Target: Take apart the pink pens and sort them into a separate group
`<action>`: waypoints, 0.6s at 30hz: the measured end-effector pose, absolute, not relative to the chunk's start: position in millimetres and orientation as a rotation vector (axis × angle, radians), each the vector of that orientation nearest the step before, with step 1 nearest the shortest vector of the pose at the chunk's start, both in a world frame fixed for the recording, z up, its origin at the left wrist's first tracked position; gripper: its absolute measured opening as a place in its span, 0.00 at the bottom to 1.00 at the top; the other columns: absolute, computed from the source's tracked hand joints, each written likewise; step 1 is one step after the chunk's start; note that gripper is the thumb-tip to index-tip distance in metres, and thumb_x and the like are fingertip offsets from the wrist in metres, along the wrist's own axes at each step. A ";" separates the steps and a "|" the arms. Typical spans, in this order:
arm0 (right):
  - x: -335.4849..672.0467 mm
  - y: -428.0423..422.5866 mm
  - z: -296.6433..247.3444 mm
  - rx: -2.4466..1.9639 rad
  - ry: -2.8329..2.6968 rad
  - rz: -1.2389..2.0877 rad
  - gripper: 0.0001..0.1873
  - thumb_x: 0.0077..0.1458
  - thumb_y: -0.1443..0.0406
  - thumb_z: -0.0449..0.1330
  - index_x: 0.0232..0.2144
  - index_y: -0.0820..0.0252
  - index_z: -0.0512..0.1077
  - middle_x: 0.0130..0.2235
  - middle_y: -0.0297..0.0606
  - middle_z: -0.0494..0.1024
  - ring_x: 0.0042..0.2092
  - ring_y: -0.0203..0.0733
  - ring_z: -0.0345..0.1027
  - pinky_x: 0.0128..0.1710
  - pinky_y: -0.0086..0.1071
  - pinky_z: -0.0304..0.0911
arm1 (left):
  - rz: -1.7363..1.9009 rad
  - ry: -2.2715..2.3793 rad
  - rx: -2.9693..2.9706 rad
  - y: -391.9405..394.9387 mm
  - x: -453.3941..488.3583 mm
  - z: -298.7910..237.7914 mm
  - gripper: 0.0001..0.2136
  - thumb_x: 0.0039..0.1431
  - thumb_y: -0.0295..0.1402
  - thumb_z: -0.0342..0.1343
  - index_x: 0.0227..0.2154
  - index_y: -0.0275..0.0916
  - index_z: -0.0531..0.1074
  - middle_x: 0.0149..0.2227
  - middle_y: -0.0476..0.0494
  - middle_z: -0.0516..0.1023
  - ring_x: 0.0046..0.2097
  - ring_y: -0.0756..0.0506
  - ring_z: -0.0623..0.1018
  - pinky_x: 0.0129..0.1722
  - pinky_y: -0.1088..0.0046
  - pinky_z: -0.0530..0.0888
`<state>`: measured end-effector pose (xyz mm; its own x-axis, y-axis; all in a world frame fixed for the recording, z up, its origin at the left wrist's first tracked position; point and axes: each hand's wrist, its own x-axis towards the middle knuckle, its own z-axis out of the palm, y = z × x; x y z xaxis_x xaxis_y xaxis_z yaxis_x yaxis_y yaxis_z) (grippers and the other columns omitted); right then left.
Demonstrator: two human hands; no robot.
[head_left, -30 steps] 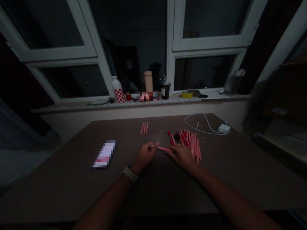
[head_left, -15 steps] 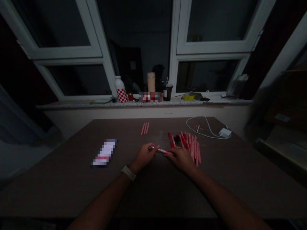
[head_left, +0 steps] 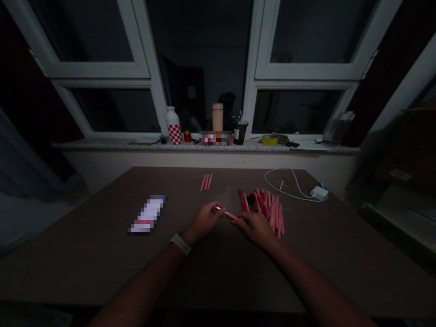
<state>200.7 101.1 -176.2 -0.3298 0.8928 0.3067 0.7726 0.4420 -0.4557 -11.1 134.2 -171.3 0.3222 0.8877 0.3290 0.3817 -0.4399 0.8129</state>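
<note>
A slim pink pen is held between my two hands above the table. My left hand, with a pale watch band at the wrist, pinches its left end, where a light, shiny tip shows. The fingers of my right hand are closed on its other end. Just beyond the right hand lies a pile of pens, mostly pink, with a few red and dark ones. Farther back, three pink pens lie side by side.
On the left of the table lies a phone with its screen lit. A white charger with a looped cable and small pink pieces is at the back right. The sill carries a checkered bottle, a cup and yellow tape.
The pen between my hands has turned slightly, and more of its pink barrel shows. Both hands stay in nearly the same place. The camera view has shifted a little.
</note>
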 end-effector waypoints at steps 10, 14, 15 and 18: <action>199.6 100.1 -177.4 -1.397 -2.160 0.354 0.14 0.60 0.55 0.56 0.42 0.52 0.78 0.36 0.36 0.82 0.36 0.43 0.75 0.32 0.28 0.60 | 1.042 1.144 1.932 135.4 -10.8 -171.5 0.14 0.60 0.42 0.52 0.32 0.36 0.73 0.29 0.45 0.76 0.34 0.46 0.76 0.36 0.72 0.70; 200.0 101.0 -178.9 -1.399 -2.147 0.372 0.15 0.60 0.55 0.56 0.43 0.53 0.77 0.37 0.37 0.82 0.37 0.43 0.76 0.33 0.28 0.61 | 1.096 1.117 1.930 134.1 -9.8 -170.3 0.13 0.57 0.40 0.56 0.41 0.37 0.72 0.39 0.43 0.78 0.40 0.45 0.76 0.40 0.72 0.70; 199.9 101.0 -178.8 -1.397 -2.145 0.372 0.15 0.60 0.55 0.56 0.44 0.53 0.77 0.37 0.37 0.82 0.37 0.43 0.76 0.33 0.28 0.61 | 1.091 1.138 1.904 134.1 -9.5 -170.5 0.14 0.58 0.41 0.55 0.40 0.36 0.72 0.36 0.44 0.78 0.39 0.45 0.76 0.39 0.72 0.71; 199.7 100.6 -177.8 -1.380 -2.156 0.375 0.15 0.60 0.56 0.56 0.44 0.52 0.77 0.37 0.36 0.82 0.37 0.43 0.76 0.34 0.29 0.61 | 1.042 1.177 1.875 134.8 -9.9 -171.8 0.15 0.60 0.44 0.51 0.33 0.36 0.72 0.27 0.46 0.75 0.32 0.45 0.75 0.35 0.71 0.70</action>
<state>199.7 100.6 -177.8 -0.3238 0.8989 0.2953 0.7464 0.4345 -0.5041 -9.9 134.8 -171.8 0.2701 0.9245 0.2688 0.3791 -0.3588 0.8530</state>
